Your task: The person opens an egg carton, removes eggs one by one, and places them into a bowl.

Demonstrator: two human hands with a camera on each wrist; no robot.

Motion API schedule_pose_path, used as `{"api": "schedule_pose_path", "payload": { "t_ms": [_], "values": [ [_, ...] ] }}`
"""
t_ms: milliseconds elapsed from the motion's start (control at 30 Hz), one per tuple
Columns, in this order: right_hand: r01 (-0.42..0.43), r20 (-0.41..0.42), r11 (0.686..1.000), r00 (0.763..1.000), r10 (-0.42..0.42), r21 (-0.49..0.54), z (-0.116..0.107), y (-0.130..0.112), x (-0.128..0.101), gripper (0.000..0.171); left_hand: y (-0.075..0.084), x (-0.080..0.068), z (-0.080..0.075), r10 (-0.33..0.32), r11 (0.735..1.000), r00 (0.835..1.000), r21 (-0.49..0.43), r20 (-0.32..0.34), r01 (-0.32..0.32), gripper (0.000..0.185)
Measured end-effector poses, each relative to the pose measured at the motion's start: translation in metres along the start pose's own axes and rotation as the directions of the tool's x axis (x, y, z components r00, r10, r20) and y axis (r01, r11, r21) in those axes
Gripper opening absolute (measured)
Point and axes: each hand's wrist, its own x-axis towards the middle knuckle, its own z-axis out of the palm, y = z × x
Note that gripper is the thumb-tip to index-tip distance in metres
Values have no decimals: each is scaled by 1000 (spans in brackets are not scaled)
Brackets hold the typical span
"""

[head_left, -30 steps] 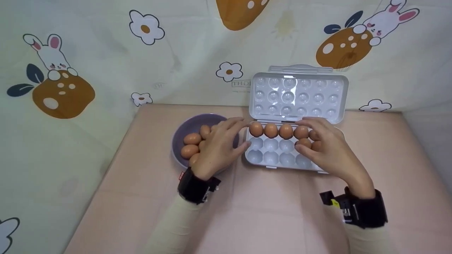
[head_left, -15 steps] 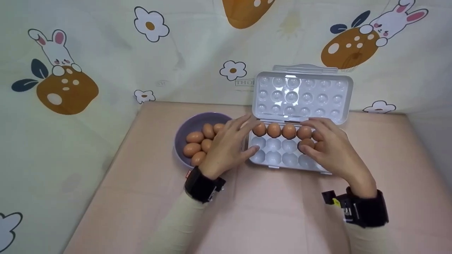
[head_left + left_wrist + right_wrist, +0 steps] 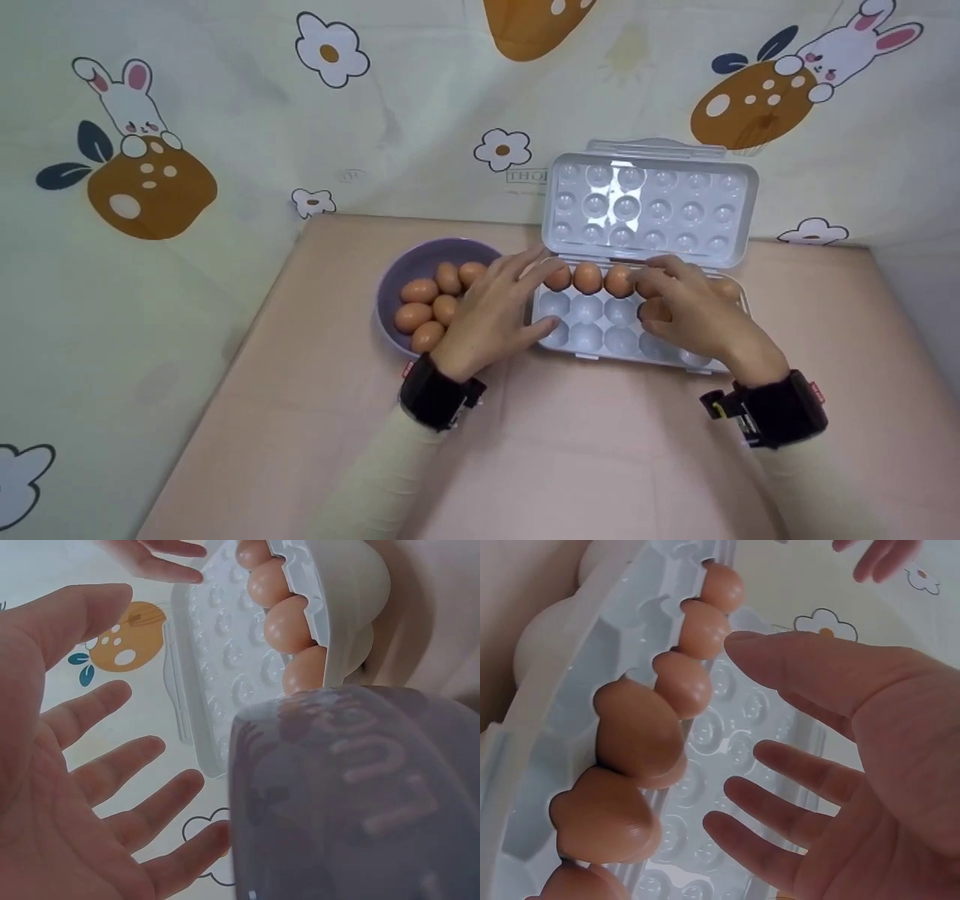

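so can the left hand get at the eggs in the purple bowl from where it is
Probably yes. The left hand hovers open between the purple bowl and the egg tray, holding nothing. The eggs in the bowl lie uncovered just beside it, and the bowl's top is open, so nothing seems to block a short reach sideways.

I see the bowl of eggs just left of my left hand. The tray lies between and under both hands, eggs in its back row, lid upright behind my right hand.
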Motion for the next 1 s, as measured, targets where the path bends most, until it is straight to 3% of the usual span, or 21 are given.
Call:
{"api": "schedule_pose_path", "payload": {
  "t_ms": [133, 333, 600, 767, 1000],
  "values": [
    [26, 35, 999, 999, -25, -36, 7, 5, 1, 56, -1, 0, 1, 8, 1000, 1000, 1, -4, -8, 67],
    [45, 53, 994, 998, -40, -104, 14, 7, 2, 40, -2, 0, 2, 28, 1000, 999, 1, -25, -28, 66],
    [-41, 69, 980, 996, 55, -193, 20, 3, 6, 26, -2, -1, 2, 17, 1000, 1000, 0, -19, -17, 68],
    [-73, 47, 973, 995, 85, -217, 24, 3, 7, 20, -2, -1, 3, 12, 1000, 1000, -1, -12, -12, 67],
    [-40, -15, 982, 999, 38, -184, 22, 6, 8, 20, -2, 0, 3, 12, 1000, 1000, 2, -11, -12, 66]
  ]
}}
